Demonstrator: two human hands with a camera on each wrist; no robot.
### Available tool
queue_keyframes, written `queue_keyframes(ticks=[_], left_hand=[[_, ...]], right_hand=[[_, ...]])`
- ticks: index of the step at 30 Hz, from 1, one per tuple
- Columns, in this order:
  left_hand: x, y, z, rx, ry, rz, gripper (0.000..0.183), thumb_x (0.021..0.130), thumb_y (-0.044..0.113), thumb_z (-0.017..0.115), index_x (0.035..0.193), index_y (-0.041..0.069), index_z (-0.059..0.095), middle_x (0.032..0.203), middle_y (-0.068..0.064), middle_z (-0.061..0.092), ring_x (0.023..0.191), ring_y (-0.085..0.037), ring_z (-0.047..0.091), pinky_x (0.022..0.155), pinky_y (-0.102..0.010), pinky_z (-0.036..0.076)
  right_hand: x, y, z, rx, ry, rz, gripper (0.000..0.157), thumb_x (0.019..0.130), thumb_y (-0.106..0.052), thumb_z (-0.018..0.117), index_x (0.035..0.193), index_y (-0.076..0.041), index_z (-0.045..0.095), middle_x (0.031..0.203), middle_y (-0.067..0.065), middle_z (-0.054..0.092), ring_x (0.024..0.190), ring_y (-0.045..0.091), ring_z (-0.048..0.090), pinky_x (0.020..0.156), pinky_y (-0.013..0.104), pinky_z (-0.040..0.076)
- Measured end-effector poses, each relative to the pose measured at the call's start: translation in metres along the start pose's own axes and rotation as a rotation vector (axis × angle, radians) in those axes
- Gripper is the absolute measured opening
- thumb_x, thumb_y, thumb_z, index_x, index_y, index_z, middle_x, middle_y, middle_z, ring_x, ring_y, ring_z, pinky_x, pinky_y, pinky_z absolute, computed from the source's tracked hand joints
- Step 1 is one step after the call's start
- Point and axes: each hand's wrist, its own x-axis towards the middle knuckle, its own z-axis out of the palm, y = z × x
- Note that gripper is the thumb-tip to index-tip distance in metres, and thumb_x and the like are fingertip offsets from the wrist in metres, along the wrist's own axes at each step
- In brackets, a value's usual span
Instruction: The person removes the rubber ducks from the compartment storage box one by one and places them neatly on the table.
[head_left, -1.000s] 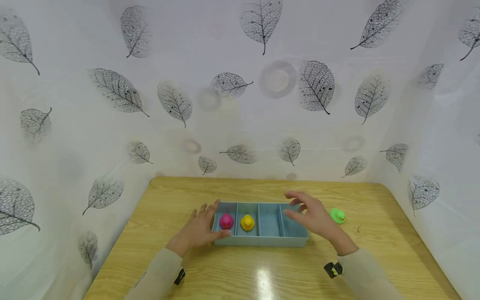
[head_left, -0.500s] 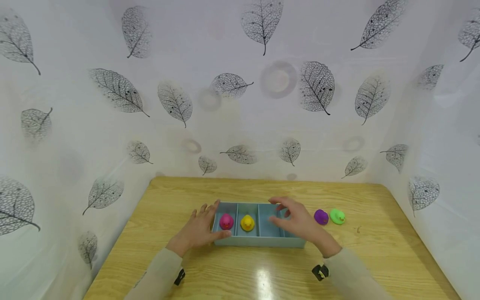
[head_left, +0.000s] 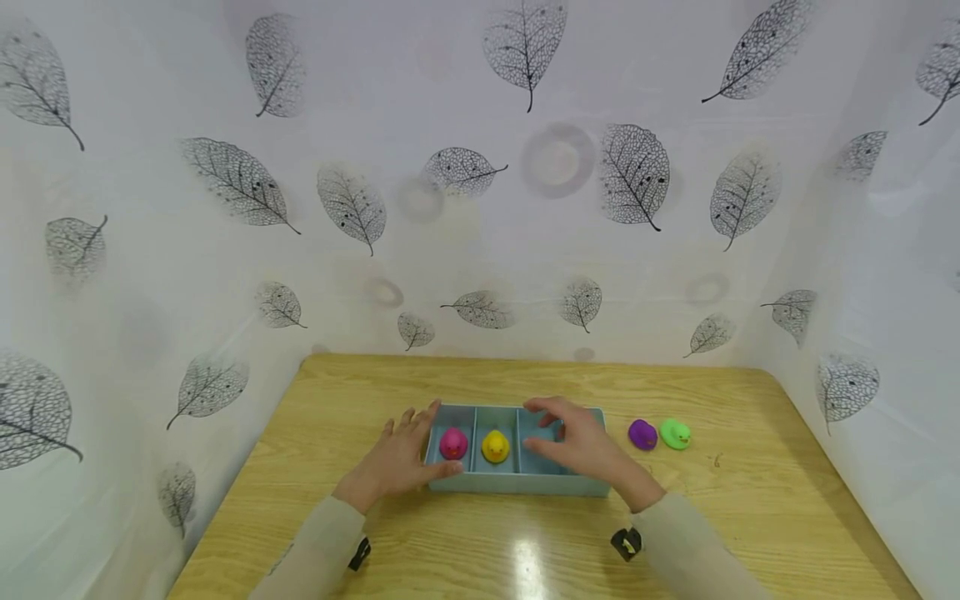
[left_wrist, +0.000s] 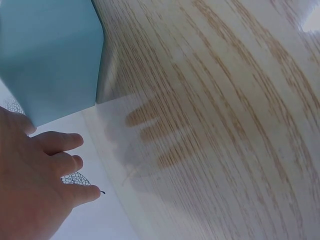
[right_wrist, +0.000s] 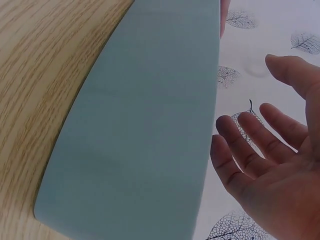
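A light blue divided box [head_left: 517, 483] lies on the table with a pink rubber duck [head_left: 453, 444] in its leftmost compartment and a yellow rubber duck [head_left: 495, 447] in the one beside it. My left hand [head_left: 396, 460] rests at the box's left end, fingers spread, index at the back corner and thumb over the front rim. Over the right half hovers my right hand [head_left: 581, 442], thumb and fingers apart with nothing between them; it hides part of the rightmost compartment. Its relaxed fingers also show in the right wrist view, beside the box wall [right_wrist: 135, 120].
To the right of the box, a purple rubber duck [head_left: 642, 434] and a green rubber duck [head_left: 676, 433] sit side by side on the wooden table [head_left: 450, 542]. A white leaf-printed sheet [head_left: 480, 250] stands around the back and sides.
My right hand has moved left, from the box's right end to above its third compartment, bringing the purple duck into view. The left hand stays put.
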Motion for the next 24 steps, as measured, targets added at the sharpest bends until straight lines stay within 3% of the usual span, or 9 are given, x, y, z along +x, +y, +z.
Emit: queue_keyframes(ticks=[5,17,24], left_hand=[[0.001,-0.001,0.001,0.0,-0.001,0.0,0.113,0.091,0.08,0.059,0.172,0.019,0.009,0.174,-0.015,0.027,0.161,-0.048,0.019,0.129,-0.071,0.01],[0.001,0.0,0.001,0.002,-0.004,-0.009,0.113,0.09,0.081,0.059,0.172,0.019,0.009,0.174,-0.015,0.028,0.161,-0.049,0.019,0.129,-0.071,0.011],[0.001,0.0,0.0,0.001,0.0,-0.003,0.113,0.091,0.08,0.059,0.171,0.017,0.01,0.174,-0.015,0.028,0.16,-0.05,0.02,0.128,-0.072,0.012]], right_hand=[[0.003,0.0,0.004,-0.005,-0.015,-0.018,0.057,0.095,-0.026,0.08,0.144,-0.002,0.061,0.133,0.017,0.07,0.106,0.035,0.069,0.077,0.034,0.059],[0.009,0.001,0.016,-0.015,-0.063,0.01,0.06,0.095,-0.028,0.079,0.145,0.0,0.059,0.139,0.021,0.067,0.113,0.039,0.068,0.089,0.053,0.06],[0.012,0.004,0.024,-0.032,-0.095,0.017,0.057,0.096,-0.028,0.078,0.145,-0.003,0.06,0.14,0.018,0.066,0.116,0.038,0.066,0.089,0.049,0.059]])
